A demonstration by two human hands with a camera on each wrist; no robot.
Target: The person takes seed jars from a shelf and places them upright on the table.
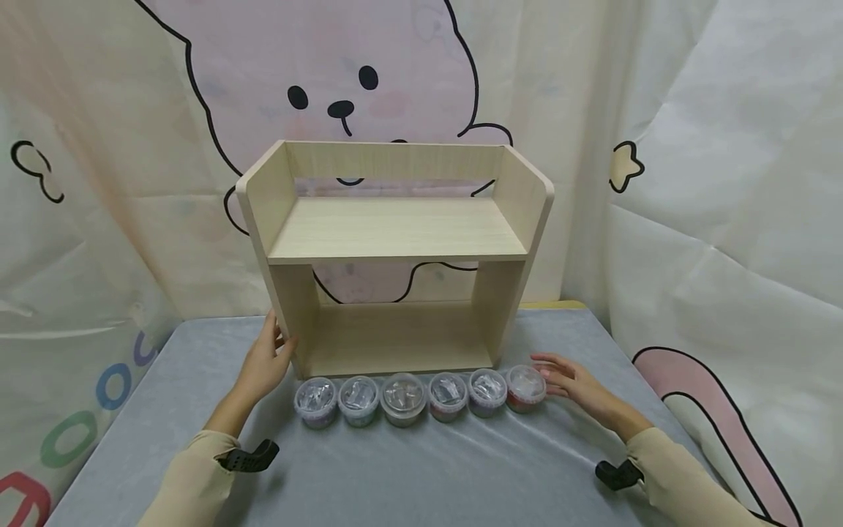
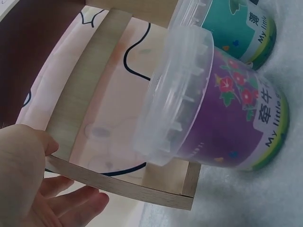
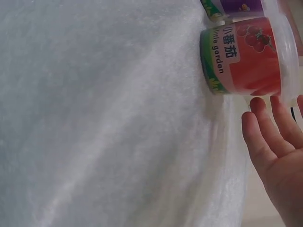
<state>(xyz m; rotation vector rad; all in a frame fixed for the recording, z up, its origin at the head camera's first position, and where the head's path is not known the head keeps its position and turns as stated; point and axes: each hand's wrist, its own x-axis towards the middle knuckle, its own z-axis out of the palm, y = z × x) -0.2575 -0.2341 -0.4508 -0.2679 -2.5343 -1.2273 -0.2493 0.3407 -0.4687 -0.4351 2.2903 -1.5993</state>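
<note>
A pale wooden two-tier shelf stands on the table. My left hand grips the lower part of its left side panel; in the left wrist view the thumb lies inside the board's edge and the fingers outside. Several lidded plastic cups are lined up before the shelf, among them a purple-labelled cup nearest that hand. At the row's right end sits a red-labelled cup with tomatoes pictured on it. Beside this cup is my right hand, fingers extended; whether they touch it cannot be told.
A grey-blue cloth covers the table. Behind the shelf hangs a curtain with a cartoon bear, and more printed fabric hangs at the right. A teal-labelled cup stands beside the purple one.
</note>
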